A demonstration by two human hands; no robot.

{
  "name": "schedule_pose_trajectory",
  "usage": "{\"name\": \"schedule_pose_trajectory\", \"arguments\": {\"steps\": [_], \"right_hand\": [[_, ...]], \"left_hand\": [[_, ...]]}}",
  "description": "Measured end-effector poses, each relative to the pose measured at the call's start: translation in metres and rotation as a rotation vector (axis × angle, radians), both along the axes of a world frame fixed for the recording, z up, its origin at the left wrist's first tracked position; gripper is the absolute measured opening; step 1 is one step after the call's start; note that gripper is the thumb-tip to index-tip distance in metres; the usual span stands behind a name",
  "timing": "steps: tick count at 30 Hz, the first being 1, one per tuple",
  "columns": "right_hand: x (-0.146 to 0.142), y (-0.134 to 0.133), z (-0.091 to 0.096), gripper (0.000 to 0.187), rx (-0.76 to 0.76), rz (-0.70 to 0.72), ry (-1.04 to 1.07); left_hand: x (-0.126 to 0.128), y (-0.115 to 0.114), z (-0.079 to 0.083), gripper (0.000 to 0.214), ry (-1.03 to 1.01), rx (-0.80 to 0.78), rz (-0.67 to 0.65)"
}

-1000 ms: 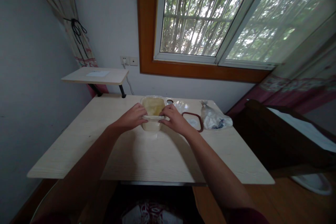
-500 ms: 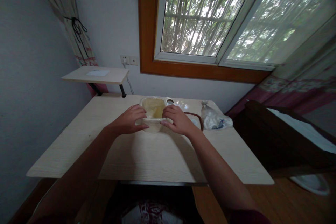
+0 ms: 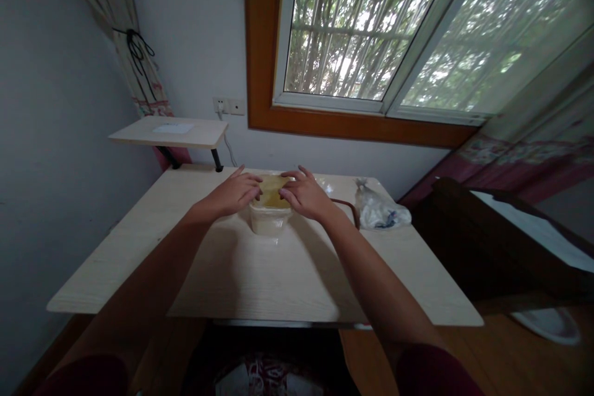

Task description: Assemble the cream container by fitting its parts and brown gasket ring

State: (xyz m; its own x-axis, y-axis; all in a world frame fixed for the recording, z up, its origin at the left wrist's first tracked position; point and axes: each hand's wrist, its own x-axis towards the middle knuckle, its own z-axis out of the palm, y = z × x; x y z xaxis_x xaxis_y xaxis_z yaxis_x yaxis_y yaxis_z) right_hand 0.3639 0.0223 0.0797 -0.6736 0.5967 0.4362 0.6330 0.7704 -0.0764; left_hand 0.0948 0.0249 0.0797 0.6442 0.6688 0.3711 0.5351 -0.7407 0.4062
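A translucent plastic container [image 3: 270, 221] with a yellowish inside stands on the table, a thin clear edge showing around its rim. My left hand [image 3: 236, 192] is at its left rim, with thumb and fingertips closed in over the edge and one finger raised. At the opposite rim, my right hand [image 3: 306, 192] has its thumb and fingertips bent over the edge in the same way. Whether the fingertips pinch the rim or a film over it is too small to make out.
A knotted clear plastic bag [image 3: 378, 207] lies at the table's right side, next to a brown curved edge [image 3: 350, 205] partly hidden by my right arm. A small raised shelf [image 3: 171, 130] stands at the back left of the table [image 3: 278, 284]. Behind are a wall and window.
Both hands have moved away from me, from the container's near rim to its left and right sides further back. The near wall of the container now shows uncovered.
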Motion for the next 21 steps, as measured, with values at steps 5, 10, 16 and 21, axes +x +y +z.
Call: {"name": "schedule_pose_trajectory", "arguments": {"steps": [5, 10, 16, 21], "right_hand": [[0.005, 0.006, -0.010, 0.037, 0.021, -0.069, -0.018], [0.008, 0.003, -0.013, 0.041, -0.013, -0.047, 0.059], [0.027, -0.010, -0.020, 0.043, -0.014, -0.054, 0.426], [0.065, -0.014, -0.047, 0.032, 0.030, -0.376, 0.483]], "left_hand": [[0.001, 0.007, -0.008, 0.033, 0.012, 0.001, 0.027], [0.000, 0.007, -0.010, 0.031, -0.026, 0.003, 0.012], [-0.011, -0.006, -0.023, 0.034, -0.222, 0.122, 0.033], [-0.015, -0.019, -0.061, 0.030, -0.555, 0.156, 0.352]]}}
